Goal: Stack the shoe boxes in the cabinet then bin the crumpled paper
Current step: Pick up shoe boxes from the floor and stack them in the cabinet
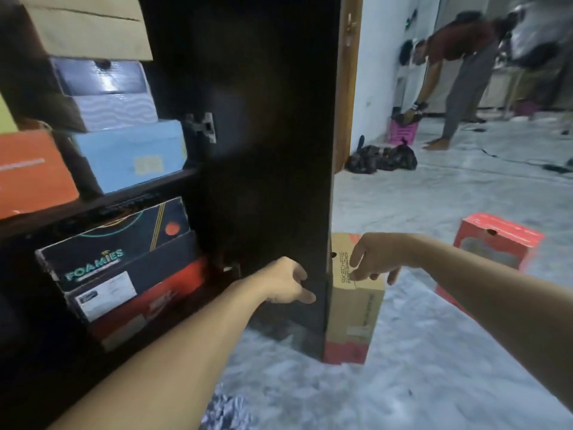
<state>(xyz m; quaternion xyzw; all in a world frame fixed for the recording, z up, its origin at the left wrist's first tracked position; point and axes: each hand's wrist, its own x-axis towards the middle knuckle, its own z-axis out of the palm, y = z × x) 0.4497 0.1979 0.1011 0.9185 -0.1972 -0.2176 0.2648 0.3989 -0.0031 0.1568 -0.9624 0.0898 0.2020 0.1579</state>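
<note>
A brown Skechers shoe box stands on end on the floor, partly behind the dark cabinet door. My right hand touches its top edge with fingers spread. My left hand rests against the door's lower edge, fingers loosely curled. Inside the cabinet, the lower shelf holds a black Foamies box on a red box; the upper shelf holds a light blue box, an orange box and others stacked above. A red box stands on the floor at right. Crumpled paper lies near my left arm.
A person bends over a pink crate at the back of the room. Dark bags lie on the floor by a wooden door frame. A cable runs across the pale marbled floor.
</note>
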